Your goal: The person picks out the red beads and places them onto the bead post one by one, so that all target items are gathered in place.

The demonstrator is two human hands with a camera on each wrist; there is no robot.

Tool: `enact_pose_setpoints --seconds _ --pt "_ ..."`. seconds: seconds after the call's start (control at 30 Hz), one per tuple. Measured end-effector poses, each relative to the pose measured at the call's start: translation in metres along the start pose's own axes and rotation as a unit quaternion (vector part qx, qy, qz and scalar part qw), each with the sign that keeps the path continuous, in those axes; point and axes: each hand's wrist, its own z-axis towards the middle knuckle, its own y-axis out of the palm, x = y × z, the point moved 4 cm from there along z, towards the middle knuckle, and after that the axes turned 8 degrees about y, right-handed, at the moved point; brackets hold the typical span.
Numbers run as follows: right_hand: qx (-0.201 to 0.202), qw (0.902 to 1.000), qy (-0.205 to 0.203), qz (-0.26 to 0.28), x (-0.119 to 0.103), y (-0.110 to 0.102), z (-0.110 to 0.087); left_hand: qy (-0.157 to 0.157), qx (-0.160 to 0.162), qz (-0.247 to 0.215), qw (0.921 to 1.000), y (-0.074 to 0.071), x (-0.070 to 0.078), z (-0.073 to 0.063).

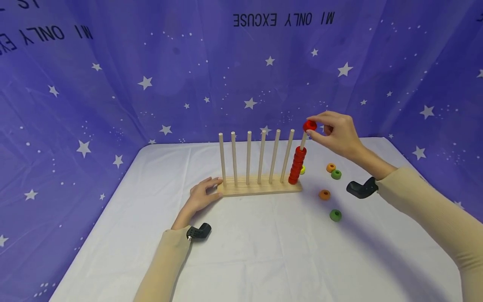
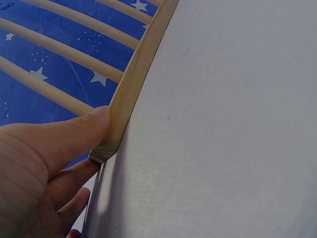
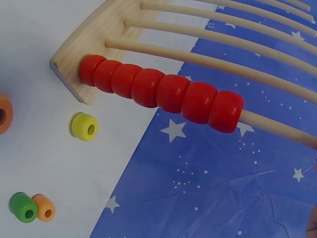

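Observation:
A wooden peg stand [image 1: 260,190] with several upright pegs stands on the table. My right hand [image 1: 337,132] pinches a red bead [image 1: 310,125] between thumb and fingers at the top of the rightmost peg. Lower on that peg sits a stack of several red beads [image 3: 171,93], touching one another and reaching down to the base. The other pegs carry no beads. At the base's left end, my left hand [image 1: 201,196] grips the wood; in the left wrist view the thumb [image 2: 74,136] lies on its edge. Only a sliver of the right hand shows in the right wrist view.
Loose beads lie right of the stand: a yellow bead [image 3: 84,127], two orange beads [image 1: 331,167] and two green beads [image 1: 335,215]. A white cloth [image 1: 264,243] covers the table. Behind it hangs a purple-blue curtain [image 1: 211,84] with white stars.

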Motion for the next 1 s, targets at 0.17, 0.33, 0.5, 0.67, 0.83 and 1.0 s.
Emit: enact_pose_setpoints --seconds 0.17,0.33,0.5,0.67,0.83,1.0 --pt "-0.006 1.0 0.007 0.004 0.001 0.002 -0.001 -0.001 0.0 0.008 1.0 0.002 -0.002 -0.001" --pt "-0.011 0.9999 0.008 0.004 0.002 0.004 0.0 0.006 0.004 0.012 0.9999 0.002 -0.002 -0.001" --pt "-0.014 0.9999 0.008 0.002 0.003 0.005 0.002 0.007 0.004 0.014 0.9999 0.001 -0.001 0.0" --pt "-0.019 0.9996 0.018 -0.003 0.003 0.006 0.003 0.006 0.0 0.013 0.9999 0.0 0.0 0.0" --pt "-0.02 0.9992 0.033 -0.007 0.003 0.007 0.002 0.011 -0.001 0.015 0.9998 -0.001 0.001 0.0" --pt "-0.024 0.999 0.037 -0.01 0.004 0.011 -0.001 0.006 -0.001 0.014 0.9999 -0.001 0.0 0.0"
